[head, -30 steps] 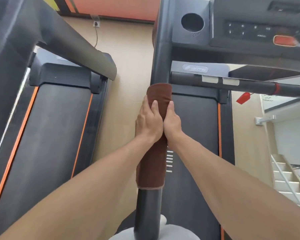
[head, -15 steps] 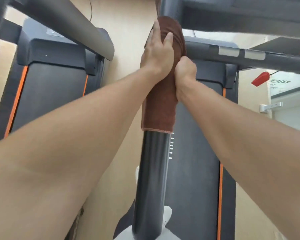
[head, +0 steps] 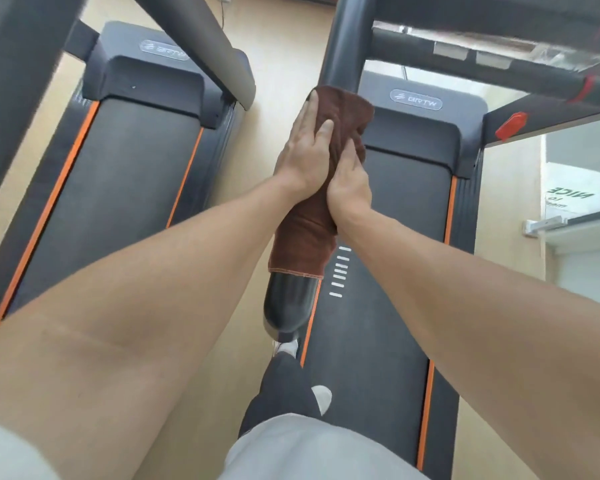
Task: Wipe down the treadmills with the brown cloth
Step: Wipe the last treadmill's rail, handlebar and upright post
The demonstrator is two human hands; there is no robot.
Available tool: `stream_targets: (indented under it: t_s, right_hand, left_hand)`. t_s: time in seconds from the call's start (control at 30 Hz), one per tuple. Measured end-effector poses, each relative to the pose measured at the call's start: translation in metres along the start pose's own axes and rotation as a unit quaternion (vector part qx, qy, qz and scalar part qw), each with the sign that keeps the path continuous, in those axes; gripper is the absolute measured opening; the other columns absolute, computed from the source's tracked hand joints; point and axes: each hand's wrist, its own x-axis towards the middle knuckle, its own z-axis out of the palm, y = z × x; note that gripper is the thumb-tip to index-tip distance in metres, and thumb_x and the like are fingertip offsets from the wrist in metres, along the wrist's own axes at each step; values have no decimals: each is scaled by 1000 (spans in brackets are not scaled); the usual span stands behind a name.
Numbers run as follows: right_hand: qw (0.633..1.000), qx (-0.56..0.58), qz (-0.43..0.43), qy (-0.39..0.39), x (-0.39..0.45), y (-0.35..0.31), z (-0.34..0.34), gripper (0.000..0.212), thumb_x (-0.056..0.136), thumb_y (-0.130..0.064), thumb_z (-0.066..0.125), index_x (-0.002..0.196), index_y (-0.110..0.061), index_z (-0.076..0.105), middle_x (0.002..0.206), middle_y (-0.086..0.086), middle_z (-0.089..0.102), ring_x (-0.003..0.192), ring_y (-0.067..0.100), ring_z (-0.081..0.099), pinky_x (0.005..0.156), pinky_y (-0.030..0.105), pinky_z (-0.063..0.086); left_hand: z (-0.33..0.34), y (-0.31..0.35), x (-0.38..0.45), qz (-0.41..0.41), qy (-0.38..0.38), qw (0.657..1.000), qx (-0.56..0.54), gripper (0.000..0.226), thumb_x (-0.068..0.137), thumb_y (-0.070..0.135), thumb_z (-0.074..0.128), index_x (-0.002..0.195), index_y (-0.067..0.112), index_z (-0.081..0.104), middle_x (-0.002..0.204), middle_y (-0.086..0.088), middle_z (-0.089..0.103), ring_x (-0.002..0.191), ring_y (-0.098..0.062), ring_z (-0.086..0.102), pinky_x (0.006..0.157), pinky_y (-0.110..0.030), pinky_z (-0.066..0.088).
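The brown cloth (head: 309, 233) is wrapped round the left handrail (head: 288, 306) of the right treadmill (head: 388, 341). My left hand (head: 305, 150) lies on the cloth's upper part with fingers stretched over it and round the rail's left side. My right hand (head: 349, 181) grips the cloth from the right, just below the left hand. Both hands touch each other. The rail's bare black end sticks out below the cloth. Above the cloth the rail runs up to the console.
A second treadmill (head: 118, 174) stands to the left, across a strip of beige floor (head: 281, 53). A red safety clip (head: 510, 124) hangs at the right under the crossbar (head: 499, 69). My legs and white shoes (head: 321, 398) are below the rail.
Both hands and the cloth have slid along the handrail, first up towards the console, then a little back. The camera has tipped down, showing the rail's free end and my legs.
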Motion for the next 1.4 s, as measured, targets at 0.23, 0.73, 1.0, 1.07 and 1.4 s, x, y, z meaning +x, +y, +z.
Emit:
stream_targets:
  t_s: [0.23, 0.73, 1.0, 1.07, 1.4]
  right_hand:
    - [999, -19, -22, -30, -70, 39, -1, 53, 109, -52, 18, 158, -35, 33, 156, -4, 46, 143, 23, 43, 113, 33, 31]
    - [984, 94, 65, -133, -170, 105, -12, 50, 105, -61, 27, 154, -52, 28, 131, -25, 47, 122, 7, 49, 111, 30, 39]
    - [964, 146, 195, -102, -84, 42, -4, 66, 100, -71, 26, 151, -35, 46, 147, -4, 56, 131, 24, 54, 113, 48, 43]
    - [955, 159, 236, -83, -62, 25, -4, 68, 101, -70, 26, 141, -24, 56, 132, 2, 65, 119, 27, 61, 107, 47, 48]
    - [942, 209, 260, -19, 46, -37, -1, 52, 106, -56, 34, 111, -19, 70, 107, 4, 74, 103, 26, 68, 96, 42, 55]
  left_hand:
    - [-3, -21, -86, -18, 5, 1000, -19, 54, 111, 30, 31, 162, 22, 16, 169, 3, 21, 154, -9, 18, 119, -18, 9]
    - [3, -55, -215, -111, 64, 986, -109, 48, 109, 42, 37, 157, 38, 34, 157, 16, 42, 133, 8, 37, 105, -6, 25]
    - [1, -29, -129, -115, 16, 993, -30, 64, 100, 64, 29, 159, 41, 20, 158, 6, 42, 143, -18, 43, 119, -44, 35]
    - [2, -20, -100, -111, 21, 993, -12, 64, 101, 64, 27, 160, 40, 19, 158, 4, 42, 142, -21, 44, 116, -44, 37]
    - [5, 21, 24, -32, 18, 998, 58, 59, 109, 44, 29, 163, 33, 8, 169, 11, 15, 150, -13, 29, 114, -37, 31]
